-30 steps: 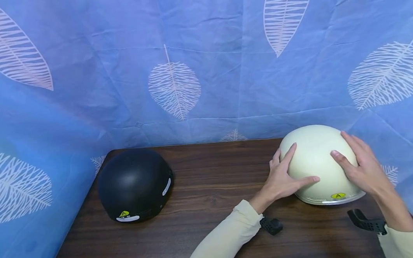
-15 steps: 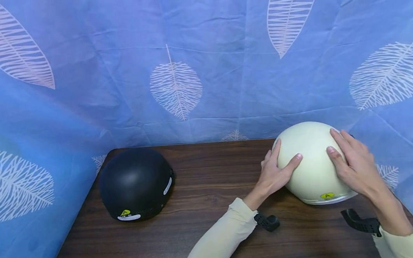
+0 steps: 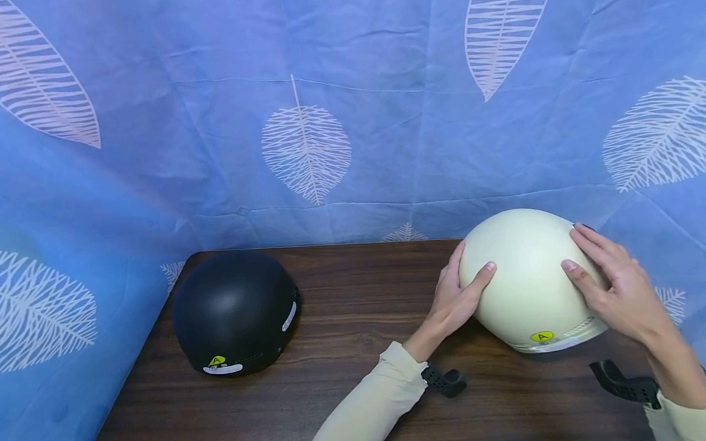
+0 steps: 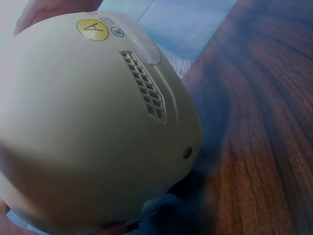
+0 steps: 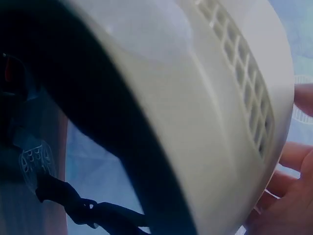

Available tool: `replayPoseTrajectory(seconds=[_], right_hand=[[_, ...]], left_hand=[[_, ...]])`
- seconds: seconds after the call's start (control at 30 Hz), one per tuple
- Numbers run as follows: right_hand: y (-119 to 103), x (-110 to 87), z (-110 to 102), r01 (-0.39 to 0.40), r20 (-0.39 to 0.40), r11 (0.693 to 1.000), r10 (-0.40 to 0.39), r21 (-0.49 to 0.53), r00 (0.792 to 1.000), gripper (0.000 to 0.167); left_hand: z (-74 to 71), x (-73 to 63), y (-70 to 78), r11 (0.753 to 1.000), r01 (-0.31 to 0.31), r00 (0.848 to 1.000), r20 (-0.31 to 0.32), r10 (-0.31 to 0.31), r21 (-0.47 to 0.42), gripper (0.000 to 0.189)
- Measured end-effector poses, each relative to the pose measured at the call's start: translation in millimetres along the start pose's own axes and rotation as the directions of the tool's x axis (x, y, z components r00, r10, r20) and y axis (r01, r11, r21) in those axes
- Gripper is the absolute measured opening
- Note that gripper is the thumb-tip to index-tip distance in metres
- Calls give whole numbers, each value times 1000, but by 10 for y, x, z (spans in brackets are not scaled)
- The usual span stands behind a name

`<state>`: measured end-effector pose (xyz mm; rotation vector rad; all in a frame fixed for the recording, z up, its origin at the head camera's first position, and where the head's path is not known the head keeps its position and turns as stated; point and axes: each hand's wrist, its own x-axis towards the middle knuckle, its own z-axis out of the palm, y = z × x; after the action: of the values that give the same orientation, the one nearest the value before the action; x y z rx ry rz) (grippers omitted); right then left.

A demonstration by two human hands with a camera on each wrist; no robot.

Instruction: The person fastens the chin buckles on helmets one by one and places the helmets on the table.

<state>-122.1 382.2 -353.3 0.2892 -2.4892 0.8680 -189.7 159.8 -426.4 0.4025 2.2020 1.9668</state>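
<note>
Cream helmet (image 3: 526, 278), one, at four o'clock in head view, gripped between widely spread left hand (image 3: 453, 296) and right hand (image 3: 620, 292); one strap (image 5: 112, 215) beneath. At eight o'clock, one black helmet (image 3: 234, 310).

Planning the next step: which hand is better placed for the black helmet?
Probably the left hand: holding the cream helmet, it's nearer the black helmet; the right hand is on the far side.

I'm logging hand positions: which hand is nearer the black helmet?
Left. The left hand holds the cream helmet on the side facing the black helmet; the right hand holds the cream helmet's opposite side.
</note>
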Motion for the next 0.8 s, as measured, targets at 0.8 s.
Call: replayPoseTrajectory(seconds=[0.8], right_hand=[[-59, 21, 61, -115, 62, 984, 107, 133, 992, 59]], left_hand=[[-56, -158, -1, 1000, 13, 995, -100, -11, 25, 71]])
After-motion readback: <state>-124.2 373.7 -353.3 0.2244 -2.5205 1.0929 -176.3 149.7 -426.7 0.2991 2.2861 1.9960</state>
